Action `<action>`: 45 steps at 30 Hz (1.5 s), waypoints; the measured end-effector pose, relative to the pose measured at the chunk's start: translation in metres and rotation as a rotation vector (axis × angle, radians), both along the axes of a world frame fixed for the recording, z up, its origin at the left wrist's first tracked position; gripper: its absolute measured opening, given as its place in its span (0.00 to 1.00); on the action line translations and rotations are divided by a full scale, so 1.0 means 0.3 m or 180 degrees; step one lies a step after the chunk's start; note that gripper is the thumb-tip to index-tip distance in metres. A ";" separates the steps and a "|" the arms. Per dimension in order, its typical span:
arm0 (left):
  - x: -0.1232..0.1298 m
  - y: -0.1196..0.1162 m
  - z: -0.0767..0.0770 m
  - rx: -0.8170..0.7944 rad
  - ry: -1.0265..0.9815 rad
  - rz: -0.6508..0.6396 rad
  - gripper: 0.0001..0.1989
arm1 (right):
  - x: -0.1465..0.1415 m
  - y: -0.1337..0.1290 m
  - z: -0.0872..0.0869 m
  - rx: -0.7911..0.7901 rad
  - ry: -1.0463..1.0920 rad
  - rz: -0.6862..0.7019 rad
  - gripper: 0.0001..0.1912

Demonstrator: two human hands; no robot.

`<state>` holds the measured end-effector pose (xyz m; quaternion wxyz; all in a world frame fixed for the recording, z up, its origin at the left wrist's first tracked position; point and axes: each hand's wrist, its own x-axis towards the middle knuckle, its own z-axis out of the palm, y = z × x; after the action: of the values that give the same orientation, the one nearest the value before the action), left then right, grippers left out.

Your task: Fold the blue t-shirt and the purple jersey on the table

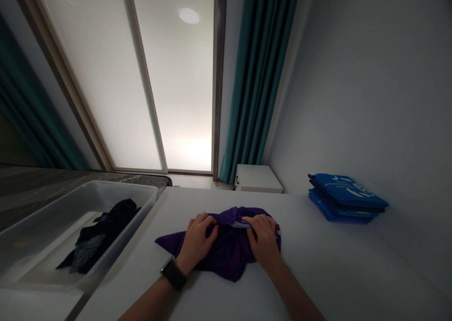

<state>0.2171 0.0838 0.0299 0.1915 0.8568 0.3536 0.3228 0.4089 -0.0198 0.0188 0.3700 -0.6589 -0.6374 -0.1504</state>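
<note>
Evidently, the left hand (197, 241) and right hand (264, 241) pinch the purple garment (231, 252) near its far edge, so fabric bunches between them.

likely a home room, teal curtains (259, 76), white cabinet (259, 179)

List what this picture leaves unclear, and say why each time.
All in the head view:
- purple cloth: full shape, hidden by its folds, the left hand and right hand
- dark cloth: lower layers, under the top ones
- tub: far left part, cut off by the left edge
- blue stack: small print, too small to read
</note>
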 end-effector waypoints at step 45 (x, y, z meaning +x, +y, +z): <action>-0.054 -0.004 0.057 0.0146 -0.1516 -0.0352 0.08 | -0.135 0.131 0.227 -0.1313 0.1055 0.1572 0.06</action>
<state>0.2008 0.0826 0.0471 0.2674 0.7787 0.2436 0.5126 0.3682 0.0196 0.0868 0.3529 -0.5613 -0.7256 0.1841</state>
